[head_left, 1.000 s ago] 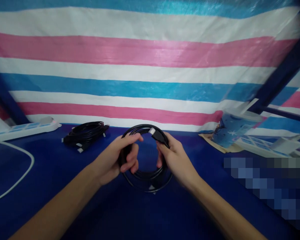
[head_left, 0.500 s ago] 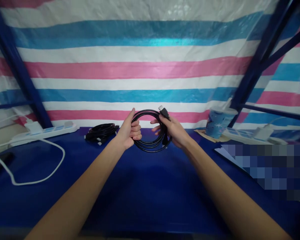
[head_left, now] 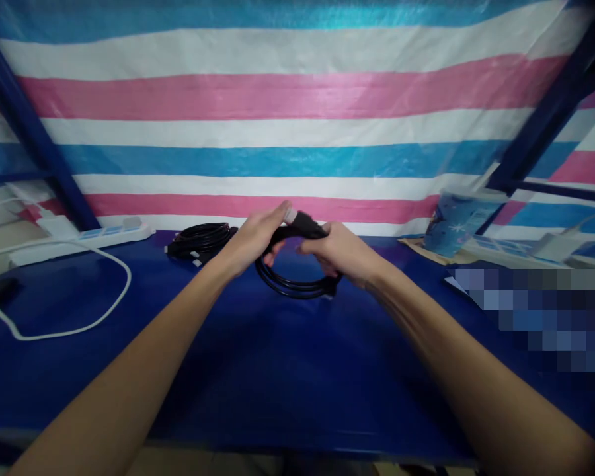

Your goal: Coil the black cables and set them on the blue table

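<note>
Between my hands hangs a coiled black cable (head_left: 297, 291), its loops tilted above the blue table. My left hand (head_left: 260, 238) is closed round the left side of the coil, its thumb near the pale tip of a black plug (head_left: 305, 223). From the right, my right hand (head_left: 344, 251) grips the coil and the rear of that plug. The lower ends of the loops pass behind the right fingers, where a second connector shows faintly. A further black cable bundle (head_left: 203, 239) with pale connector ends lies on the table to the left of my hands.
White power strips stand at the back left (head_left: 104, 235) and back right (head_left: 500, 248). A white cord (head_left: 104, 311) loops over the left of the table (head_left: 277, 377). A blue patterned cup (head_left: 456, 221) with a straw is at the back right, near a blurred-out area.
My hands have come closer together and rolled inward. The coil has tipped from facing me to a flatter tilt, and the plug now points left to my left thumb. The view has dipped slightly.
</note>
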Demonstrator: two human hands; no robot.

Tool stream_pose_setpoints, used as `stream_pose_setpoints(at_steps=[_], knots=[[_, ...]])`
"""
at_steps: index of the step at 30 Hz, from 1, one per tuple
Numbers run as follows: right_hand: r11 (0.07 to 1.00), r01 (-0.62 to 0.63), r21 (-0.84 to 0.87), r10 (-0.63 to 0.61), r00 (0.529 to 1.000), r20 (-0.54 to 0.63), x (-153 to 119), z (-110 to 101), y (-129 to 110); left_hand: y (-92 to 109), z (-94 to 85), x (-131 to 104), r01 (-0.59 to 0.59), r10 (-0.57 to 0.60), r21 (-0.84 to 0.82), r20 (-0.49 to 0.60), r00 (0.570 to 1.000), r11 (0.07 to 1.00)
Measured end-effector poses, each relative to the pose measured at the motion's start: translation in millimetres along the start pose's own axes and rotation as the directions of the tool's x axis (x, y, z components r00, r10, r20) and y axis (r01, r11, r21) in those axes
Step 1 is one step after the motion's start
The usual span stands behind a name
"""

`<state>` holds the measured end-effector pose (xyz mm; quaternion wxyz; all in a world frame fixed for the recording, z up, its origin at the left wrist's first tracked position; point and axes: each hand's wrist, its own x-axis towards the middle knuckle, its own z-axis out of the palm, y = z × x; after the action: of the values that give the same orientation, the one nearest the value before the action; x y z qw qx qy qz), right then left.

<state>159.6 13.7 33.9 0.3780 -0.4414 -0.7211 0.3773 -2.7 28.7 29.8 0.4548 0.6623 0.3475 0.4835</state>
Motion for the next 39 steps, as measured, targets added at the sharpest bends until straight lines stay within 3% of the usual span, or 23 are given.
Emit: stream_pose_setpoints(at_steps=[2, 4, 7, 9, 11, 14, 17, 19, 21, 22, 23, 25, 27, 30, 33, 34, 36, 39], knots=[[0.942, 0.097, -0.321, -0.123, 0.991, -0.06, -1, -1, -1, 2, -0.5, -2, -0.032, 0.022, 0.053, 0.169, 0.985, 0.998], [0.809, 0.178, -0.56, -0.236, 0.971, -0.032, -3, 1, 1, 5, 0.2, -4, -0.011, -0.015, 0.089, 0.29, 0.957, 0.996], [0.66, 0.268, -0.702, -0.316, 0.947, 0.063, -6, 6, 6, 6, 0.9, -8, 0.009, -0.109, 0.253, 0.385, 0.917, 0.968], [0.673, 0.31, -0.672, -0.329, 0.939, 0.104, -7, 9, 8, 6, -0.7, -10, 0.017, -0.158, 0.336, 0.397, 0.904, 0.942], [0.795, 0.297, -0.528, -0.291, 0.952, 0.097, -8, 8, 8, 6, -4.1, -11, 0.036, -0.171, 0.328, 0.393, 0.904, 0.944], [0.971, 0.145, -0.19, -0.129, 0.987, 0.097, -7, -2, 7, 7, -10.9, -11, 0.086, -0.143, 0.173, 0.355, 0.924, 0.981], [0.999, 0.014, -0.052, -0.008, 0.994, 0.108, -6, -9, 9, 11, -14.3, -12, 0.133, -0.119, -0.021, 0.32, 0.94, 0.991], [0.991, 0.071, -0.109, -0.063, 0.995, 0.071, -6, -9, 10, 13, -12.1, -14, 0.183, -0.165, -0.008, 0.395, 0.904, 0.983], [0.931, 0.217, -0.295, -0.203, 0.976, 0.077, -7, -5, 10, 16, -6.9, -14, 0.205, -0.261, 0.164, 0.533, 0.805, 0.965], [0.864, 0.289, -0.413, -0.27, 0.957, 0.106, -7, -3, 11, 17, -4.4, -13, 0.157, -0.292, 0.275, 0.569, 0.769, 0.949], [0.777, 0.351, -0.522, -0.327, 0.934, 0.143, -7, -1, 11, 18, -2.9, -11, 0.067, -0.286, 0.37, 0.575, 0.766, 0.926], [0.598, 0.42, -0.682, -0.43, 0.887, 0.17, -5, -2, 13, 21, -7.0, -2, -0.145, -0.166, 0.513, 0.511, 0.843, 0.846], [0.51, 0.438, -0.74, -0.537, 0.835, 0.123, -2, -5, 16, 27, -24.5, 11, -0.249, -0.018, 0.644, 0.379, 0.925, 0.723], [0.531, 0.395, -0.75, -0.577, 0.816, 0.021, 1, -7, 22, 32, -73.1, 35, -0.135, 0.047, 0.861, 0.129, 0.991, 0.491], [0.517, 0.388, -0.763, -0.523, 0.849, 0.077, 1, 1, 27, 24, -124.8, 54, 0.025, 0.152, 0.95, -0.076, 0.985, 0.312], [0.5, 0.398, -0.769, -0.499, 0.858, 0.12, 0, 6, 28, 17, -137.9, 57, 0.071, 0.116, 0.958, -0.107, 0.988, 0.277], [0.468, 0.431, -0.771, -0.451, 0.867, 0.21, -2, 13, 31, -2, -155.5, 57, 0.149, -0.103, 0.947, -0.125, 0.987, 0.284], [0.445, 0.478, -0.758, -0.418, 0.859, 0.296, -4, 19, 31, -30, -165.2, 47, 0.216, -0.272, 0.932, -0.137, 0.953, 0.29]])
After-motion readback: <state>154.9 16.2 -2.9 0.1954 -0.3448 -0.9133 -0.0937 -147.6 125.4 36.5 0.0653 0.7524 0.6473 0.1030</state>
